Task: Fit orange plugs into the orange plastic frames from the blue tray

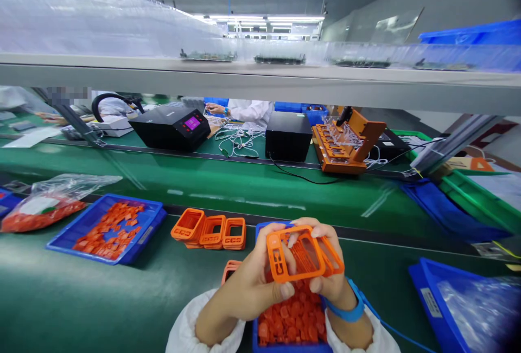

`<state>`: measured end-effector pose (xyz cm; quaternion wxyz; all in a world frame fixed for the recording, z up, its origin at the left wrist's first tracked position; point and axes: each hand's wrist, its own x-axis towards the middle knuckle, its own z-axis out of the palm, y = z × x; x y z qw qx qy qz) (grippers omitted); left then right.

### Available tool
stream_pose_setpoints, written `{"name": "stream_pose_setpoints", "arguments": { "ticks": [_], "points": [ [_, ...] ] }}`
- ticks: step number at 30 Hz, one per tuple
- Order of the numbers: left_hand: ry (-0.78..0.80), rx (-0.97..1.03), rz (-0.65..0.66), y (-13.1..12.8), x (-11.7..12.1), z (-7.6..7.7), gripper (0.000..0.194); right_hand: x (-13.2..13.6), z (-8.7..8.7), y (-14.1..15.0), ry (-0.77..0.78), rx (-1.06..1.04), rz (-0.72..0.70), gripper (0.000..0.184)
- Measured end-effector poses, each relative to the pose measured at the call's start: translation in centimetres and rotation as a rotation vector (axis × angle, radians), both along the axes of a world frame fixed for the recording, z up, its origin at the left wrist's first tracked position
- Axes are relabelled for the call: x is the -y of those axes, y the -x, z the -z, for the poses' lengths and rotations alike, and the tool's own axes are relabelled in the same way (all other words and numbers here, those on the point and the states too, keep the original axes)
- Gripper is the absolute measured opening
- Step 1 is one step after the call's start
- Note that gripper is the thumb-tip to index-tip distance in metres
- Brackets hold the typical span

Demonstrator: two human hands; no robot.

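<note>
While raised above the blue bin [260, 228] of small orange parts, both hands closed on one orange frame [299, 255]: left hand [254, 280] gripping its left side, thumb laid across the front near the lower edge; right hand [329, 277] wrapped around the right side from behind, fingertips over the top edge, thumb at the bottom. Frame held upright, tilted slightly, open window facing the camera, close above the bin's heap. Blue band on the right wrist; white sleeves on both arms.

Just left of the hands, on the green bench [101, 299], three more orange frames [209, 231] lined up side by side, touching. One further orange piece [230, 271] partly hidden behind the left hand. Farther left, a shallow blue tray [152, 223] of loose orange pieces, then a clear bag [49, 201] of orange parts.

Across the belt, a black box with a pink screen [173, 125], a second black box [288, 136], an orange fixture [345, 144]. Beyond, another person's hand and white sleeve [244, 110].
</note>
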<state>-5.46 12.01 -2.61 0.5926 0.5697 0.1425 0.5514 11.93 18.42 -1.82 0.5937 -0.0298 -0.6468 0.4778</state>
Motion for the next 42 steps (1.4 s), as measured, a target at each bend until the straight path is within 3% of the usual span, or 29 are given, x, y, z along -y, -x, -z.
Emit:
{"name": "stream_pose_setpoints", "arguments": {
  "ticks": [3, 6, 8, 11, 13, 16, 19, 23, 31, 36, 38, 42],
  "points": [
    [-0.027, -0.104, -0.046, 0.0, 0.0, 0.3, 0.088, -0.1, 0.1, -0.1, -0.026, -0.015, 0.033, 0.066],
    [-0.003, -0.326, -0.179, -0.4, -0.3, 0.2, 0.099, -0.4, 0.2, -0.3, -0.007, -0.056, 0.078, 0.061],
    [0.037, -0.561, -0.326, -0.9, -0.6, 0.1, 0.083, -0.6, 0.2, -0.6, 0.017, -0.100, 0.128, 0.059],
    [0.029, -1.008, -0.477, -2.3, -1.2, 0.0, 0.041, -0.9, 0.0, -1.0, 0.036, -0.169, 0.197, 0.060],
    [-0.005, -1.287, -0.454, -3.3, -1.6, 0.3, 0.042, -0.9, -0.1, -1.2, 0.056, -0.190, 0.203, 0.061],
    [-0.033, -1.648, -0.283, -4.8, -2.1, 1.1, 0.063, -0.8, -0.2, -1.3, 0.087, -0.192, 0.198, 0.063],
    [-0.074, -1.813, -0.139, -6.0, -2.6, 2.1, 0.054, -0.7, -0.1, -1.1, 0.128, -0.210, 0.190, 0.066],
    [-0.135, -1.826, -0.102, -6.6, -3.6, 3.1, 0.026, -0.8, -0.2, -0.9, 0.195, -0.245, 0.161, 0.067],
    [-0.223, -1.771, -0.109, -6.1, -3.2, 4.4, 0.026, -0.7, -1.0, -0.9, 0.267, -0.268, 0.243, 0.066],
    [-0.234, -1.656, -0.179, -4.9, -3.2, 3.3, 0.025, -0.9, -1.1, -1.1, 0.324, -0.289, 0.196, 0.063],
    [-0.215, -1.412, -0.289, -3.7, -3.4, 2.4, 0.021, -1.0, -1.0, -1.1, 0.334, -0.280, 0.190, 0.061],
    [-0.090, -0.579, -0.536, -1.6, -3.4, 1.3, 0.016, -1.1, -0.8, -0.6, 0.316, -0.289, 0.211, 0.062]
  ]
}}
